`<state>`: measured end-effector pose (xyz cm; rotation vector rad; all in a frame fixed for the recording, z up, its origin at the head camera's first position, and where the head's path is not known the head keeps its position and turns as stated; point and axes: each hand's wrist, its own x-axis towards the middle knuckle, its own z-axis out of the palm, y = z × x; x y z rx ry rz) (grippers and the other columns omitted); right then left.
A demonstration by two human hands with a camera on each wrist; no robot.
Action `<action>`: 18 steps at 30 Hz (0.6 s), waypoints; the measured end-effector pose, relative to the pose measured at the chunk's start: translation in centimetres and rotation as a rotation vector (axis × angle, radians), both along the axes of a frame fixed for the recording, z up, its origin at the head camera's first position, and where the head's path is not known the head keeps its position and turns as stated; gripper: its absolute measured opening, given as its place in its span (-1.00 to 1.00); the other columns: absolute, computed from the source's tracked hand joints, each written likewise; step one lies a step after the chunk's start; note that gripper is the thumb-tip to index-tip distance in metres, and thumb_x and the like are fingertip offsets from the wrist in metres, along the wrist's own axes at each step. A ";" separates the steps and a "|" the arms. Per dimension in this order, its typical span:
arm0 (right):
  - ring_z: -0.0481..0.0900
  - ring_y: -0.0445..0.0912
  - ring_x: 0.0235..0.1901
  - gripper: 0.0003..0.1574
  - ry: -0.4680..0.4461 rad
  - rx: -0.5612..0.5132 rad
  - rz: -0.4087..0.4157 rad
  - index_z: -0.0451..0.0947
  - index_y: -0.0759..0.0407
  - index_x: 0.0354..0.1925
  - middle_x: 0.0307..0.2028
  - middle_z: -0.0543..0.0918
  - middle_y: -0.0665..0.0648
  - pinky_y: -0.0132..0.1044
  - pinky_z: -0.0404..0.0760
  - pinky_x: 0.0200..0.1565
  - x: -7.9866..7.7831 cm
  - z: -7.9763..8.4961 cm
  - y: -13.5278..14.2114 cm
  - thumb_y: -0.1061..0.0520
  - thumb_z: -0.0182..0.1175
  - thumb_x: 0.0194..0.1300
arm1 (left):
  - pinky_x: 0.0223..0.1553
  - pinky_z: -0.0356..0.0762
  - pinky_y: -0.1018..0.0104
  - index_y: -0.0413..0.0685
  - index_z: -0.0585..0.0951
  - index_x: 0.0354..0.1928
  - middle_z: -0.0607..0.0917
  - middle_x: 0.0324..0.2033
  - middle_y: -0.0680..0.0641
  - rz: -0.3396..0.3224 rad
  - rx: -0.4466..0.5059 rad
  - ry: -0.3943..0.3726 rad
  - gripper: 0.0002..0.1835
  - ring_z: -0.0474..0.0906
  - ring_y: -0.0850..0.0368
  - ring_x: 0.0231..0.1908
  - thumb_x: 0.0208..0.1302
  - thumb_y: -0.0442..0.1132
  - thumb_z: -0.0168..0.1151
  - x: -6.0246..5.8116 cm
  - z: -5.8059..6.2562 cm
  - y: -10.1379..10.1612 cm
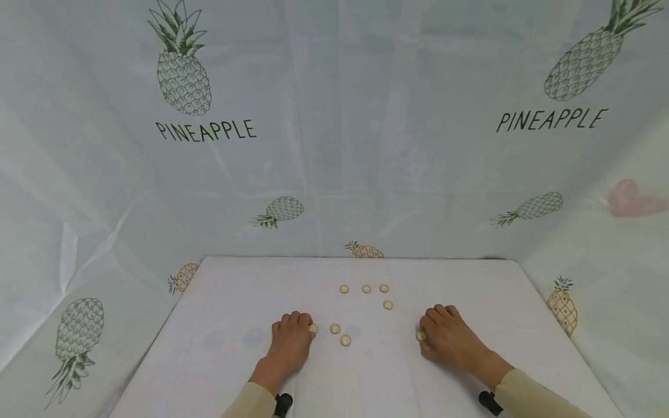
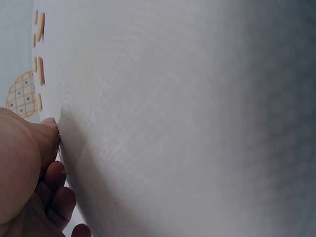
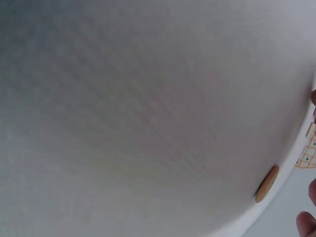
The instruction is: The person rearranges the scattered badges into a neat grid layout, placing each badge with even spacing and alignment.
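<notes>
In the head view my left hand (image 1: 292,341) rests on the white table (image 1: 251,302), fingers curled, gripping a small round pale wooden disc (image 1: 313,328) at its thumb side. The left wrist view shows the thumb (image 2: 48,132) low against the cloth and the other fingertips bent; that disc is hidden there. Farther right, my right hand (image 1: 449,337) holds another disc (image 1: 420,336) between thumb and bent forefinger. A tan disc (image 3: 267,184) lies flat near the fingertips (image 3: 306,223) in the right wrist view. Close to the left hand lie two more discs, one (image 1: 335,328) behind the other (image 1: 345,340).
Toward the back of the table, three discs lie in a row, the leftmost (image 1: 344,289) apart from the other two. Another disc (image 1: 388,305) sits in front of the row's right end. White pineapple-printed cloth (image 1: 334,145) hangs around the back and sides.
</notes>
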<state>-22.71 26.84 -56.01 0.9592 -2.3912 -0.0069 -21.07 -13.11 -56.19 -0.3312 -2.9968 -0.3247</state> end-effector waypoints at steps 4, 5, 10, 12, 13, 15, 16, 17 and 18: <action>0.32 -0.08 -0.29 -0.69 0.017 0.012 0.010 0.43 0.02 -0.36 -0.35 0.44 -0.05 -0.09 0.35 -0.14 -0.4 0.0 -0.3 -0.03 0.36 0.03 | 0.00 0.41 -0.11 -0.09 0.56 -0.03 0.51 -0.24 -0.02 -0.001 0.008 -0.002 -0.75 0.36 0.02 -0.17 0.44 -0.15 0.39 0.1 0.2 -0.1; 0.32 -0.08 -0.28 -0.71 0.015 0.014 0.009 0.44 0.03 -0.35 -0.35 0.44 -0.04 -0.10 0.34 -0.14 -0.5 0.1 -0.4 -0.03 0.34 0.06 | 0.01 0.41 -0.11 -0.09 0.56 -0.03 0.51 -0.24 -0.02 -0.001 0.014 -0.003 -0.75 0.37 0.02 -0.16 0.44 -0.15 0.39 0.1 0.3 -0.1; 0.34 -0.06 -0.27 -0.70 -0.001 0.023 0.002 0.49 0.08 -0.31 -0.32 0.49 0.00 -0.10 0.34 -0.13 -1.4 0.3 -0.9 -0.05 0.33 0.15 | 0.02 0.41 -0.14 -0.07 0.55 -0.02 0.52 -0.22 -0.02 -0.006 0.035 0.001 -0.76 0.37 0.01 -0.15 0.44 -0.16 0.38 0.1 0.5 -0.1; 0.35 -0.05 -0.26 -0.69 -0.007 0.025 -0.002 0.51 0.09 -0.29 -0.31 0.50 0.00 -0.10 0.35 -0.13 -1.8 0.5 -1.3 -0.05 0.36 0.14 | 0.02 0.40 -0.14 -0.07 0.55 -0.01 0.52 -0.21 -0.02 -0.007 0.041 -0.001 -0.76 0.37 0.01 -0.15 0.45 -0.16 0.37 0.0 0.5 -0.2; 0.36 -0.05 -0.26 -0.68 -0.010 0.026 -0.004 0.51 0.09 -0.28 -0.31 0.51 0.01 -0.09 0.35 -0.12 -2.0 0.6 -1.5 -0.05 0.38 0.14 | 0.03 0.40 -0.13 -0.07 0.55 -0.01 0.52 -0.21 -0.02 -0.008 0.042 -0.004 -0.76 0.36 0.01 -0.14 0.45 -0.16 0.37 0.0 0.5 -0.2; 0.36 -0.05 -0.25 -0.67 -0.016 0.028 -0.009 0.53 0.10 -0.27 -0.30 0.52 0.01 -0.09 0.35 -0.12 -2.4 0.9 -2.0 -0.04 0.40 0.14 | 0.02 0.39 -0.13 -0.07 0.55 -0.01 0.51 -0.21 -0.02 -0.007 0.047 -0.009 -0.76 0.36 0.02 -0.15 0.46 -0.16 0.36 0.0 0.4 -0.2; 0.37 -0.05 -0.25 -0.67 -0.021 0.027 -0.011 0.54 0.10 -0.26 -0.29 0.53 0.02 -0.09 0.36 -0.12 -2.6 1.0 -2.2 -0.04 0.41 0.15 | 0.02 0.39 -0.12 -0.07 0.55 -0.01 0.51 -0.21 -0.02 -0.007 0.047 -0.010 -0.76 0.36 0.02 -0.15 0.46 -0.16 0.37 0.0 0.4 -0.2; 0.37 -0.04 -0.25 -0.68 -0.027 0.024 -0.011 0.54 0.11 -0.26 -0.29 0.53 0.02 -0.09 0.36 -0.11 -2.8 1.1 -2.5 -0.03 0.42 0.15 | 0.02 0.39 -0.11 -0.07 0.55 -0.01 0.51 -0.22 -0.01 -0.007 0.045 -0.012 -0.76 0.36 0.02 -0.15 0.46 -0.15 0.36 0.0 0.3 -0.2; 0.37 -0.04 -0.24 -0.67 -0.032 0.023 -0.015 0.55 0.11 -0.26 -0.29 0.54 0.02 -0.08 0.36 -0.11 -3.0 1.2 -2.8 -0.03 0.43 0.16 | 0.01 0.39 -0.11 -0.07 0.55 -0.01 0.51 -0.22 -0.01 -0.006 0.040 -0.013 -0.76 0.36 0.02 -0.15 0.46 -0.15 0.36 0.0 0.3 -0.2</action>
